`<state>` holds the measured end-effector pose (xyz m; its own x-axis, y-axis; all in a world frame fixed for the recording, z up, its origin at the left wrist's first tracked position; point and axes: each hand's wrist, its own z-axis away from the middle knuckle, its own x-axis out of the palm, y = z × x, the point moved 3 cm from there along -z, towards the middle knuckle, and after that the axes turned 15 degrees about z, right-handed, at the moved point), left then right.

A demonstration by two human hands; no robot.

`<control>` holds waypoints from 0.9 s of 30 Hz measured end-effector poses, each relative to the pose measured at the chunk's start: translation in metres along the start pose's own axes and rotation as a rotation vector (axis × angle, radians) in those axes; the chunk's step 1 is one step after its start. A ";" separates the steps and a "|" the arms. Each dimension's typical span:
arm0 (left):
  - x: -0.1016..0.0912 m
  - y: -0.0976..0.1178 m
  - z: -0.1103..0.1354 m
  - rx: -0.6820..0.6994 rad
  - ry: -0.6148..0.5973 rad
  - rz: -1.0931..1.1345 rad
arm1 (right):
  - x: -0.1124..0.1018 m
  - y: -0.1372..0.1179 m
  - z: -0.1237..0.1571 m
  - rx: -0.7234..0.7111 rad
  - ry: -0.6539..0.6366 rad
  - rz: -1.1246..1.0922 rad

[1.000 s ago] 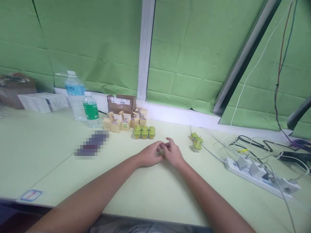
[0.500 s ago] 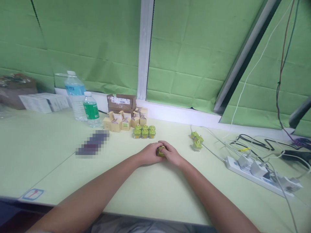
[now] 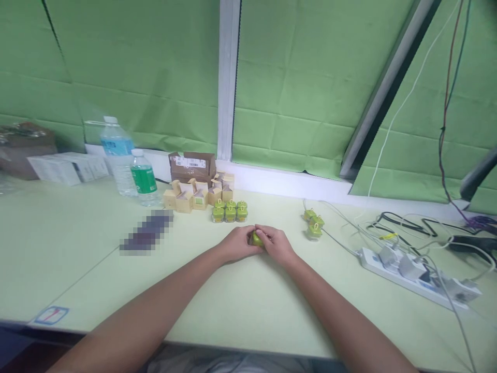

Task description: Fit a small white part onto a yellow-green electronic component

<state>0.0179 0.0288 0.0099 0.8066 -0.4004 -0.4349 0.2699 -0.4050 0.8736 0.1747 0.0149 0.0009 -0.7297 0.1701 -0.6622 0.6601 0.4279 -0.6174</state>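
Observation:
Between my two hands, just above the middle of the table, is a small jar with a green lid (image 3: 257, 239); the fingers hide most of it. My left hand (image 3: 237, 244) wraps it from the left, and my right hand (image 3: 277, 246) closes on it from the right, its thumb lying over the lid. Beyond the hands, a tight block of similar green-lidded jars (image 3: 230, 212) stands in two rows, each with a pale loop on top. Off to the right are a few more such jars (image 3: 315, 228), set in a slanting line.
Several small opened cardboard boxes (image 3: 185, 199) stand before a brown carton (image 3: 192, 167). Left of them are a green-labelled bottle (image 3: 144, 181) and a larger water bottle (image 3: 119, 155). A blurred dark object (image 3: 147, 233) lies left. On the right, a power strip (image 3: 411, 280) sits among tangled cables.
The jar has turned slightly in my hands, so its lid now looks smoother, with the loop out of sight. My right thumb has shifted a little. The view has moved slightly.

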 end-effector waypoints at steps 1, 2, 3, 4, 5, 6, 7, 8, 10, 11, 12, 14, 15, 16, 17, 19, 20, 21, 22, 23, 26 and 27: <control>-0.001 -0.001 0.000 -0.002 0.009 -0.015 | -0.001 0.001 -0.001 0.024 0.040 -0.017; -0.003 -0.003 -0.001 -0.004 0.017 -0.030 | -0.003 0.003 -0.002 0.064 0.085 -0.049; -0.004 -0.005 -0.001 -0.006 0.028 -0.043 | -0.005 0.006 -0.003 0.116 0.132 -0.095; -0.006 -0.008 -0.002 -0.008 0.042 -0.053 | -0.007 0.009 -0.005 0.174 0.176 -0.154; -0.007 -0.011 -0.003 -0.010 0.061 -0.062 | -0.009 0.013 -0.006 0.233 0.212 -0.222; -0.009 -0.014 -0.004 -0.013 0.085 -0.070 | -0.011 0.017 -0.007 0.290 0.237 -0.293; -0.010 -0.018 -0.005 -0.015 0.113 -0.078 | -0.013 0.021 -0.009 0.342 0.250 -0.361; -0.010 -0.021 -0.007 -0.017 0.142 -0.090 | -0.014 0.025 -0.010 0.389 0.256 -0.417; -0.011 -0.025 -0.009 -0.005 0.192 -0.117 | -0.014 0.030 -0.011 0.460 0.255 -0.493; -0.011 -0.026 -0.010 0.012 0.212 -0.131 | -0.013 0.031 -0.011 0.486 0.246 -0.516; -0.012 -0.024 -0.010 0.037 0.232 -0.143 | -0.012 0.031 -0.010 0.506 0.228 -0.534; -0.012 -0.016 -0.008 0.121 0.264 -0.160 | -0.008 0.028 -0.009 0.530 0.177 -0.564; -0.012 -0.010 -0.006 0.174 0.276 -0.163 | -0.007 0.025 -0.009 0.532 0.150 -0.577; -0.012 -0.003 -0.003 0.235 0.276 -0.158 | -0.006 0.022 -0.008 0.532 0.128 -0.590; -0.011 0.005 0.001 0.291 0.261 -0.150 | -0.005 0.017 -0.007 0.528 0.109 -0.600; -0.007 0.018 0.007 0.352 0.209 -0.148 | -0.004 0.008 -0.004 0.518 0.080 -0.622; -0.005 0.023 0.009 0.381 0.169 -0.151 | -0.004 0.003 -0.003 0.509 0.060 -0.634; -0.002 0.027 0.011 0.404 0.121 -0.157 | -0.003 -0.002 -0.002 0.499 0.035 -0.649; 0.001 0.029 0.012 0.422 0.083 -0.160 | -0.003 -0.007 -0.001 0.482 0.001 -0.669; 0.003 0.029 0.012 0.436 0.062 -0.161 | -0.002 -0.011 0.000 0.468 -0.035 -0.700; 0.003 0.024 0.008 0.451 0.083 -0.156 | 0.000 -0.019 0.002 0.448 -0.126 -0.867; 0.002 0.021 0.007 0.450 0.099 -0.153 | 0.000 -0.020 0.003 0.438 -0.152 -0.921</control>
<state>0.0218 0.0135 0.0262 0.8275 -0.2366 -0.5092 0.1530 -0.7775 0.6099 0.1617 0.0041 0.0120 -0.9752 -0.1873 0.1179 -0.1141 -0.0309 -0.9930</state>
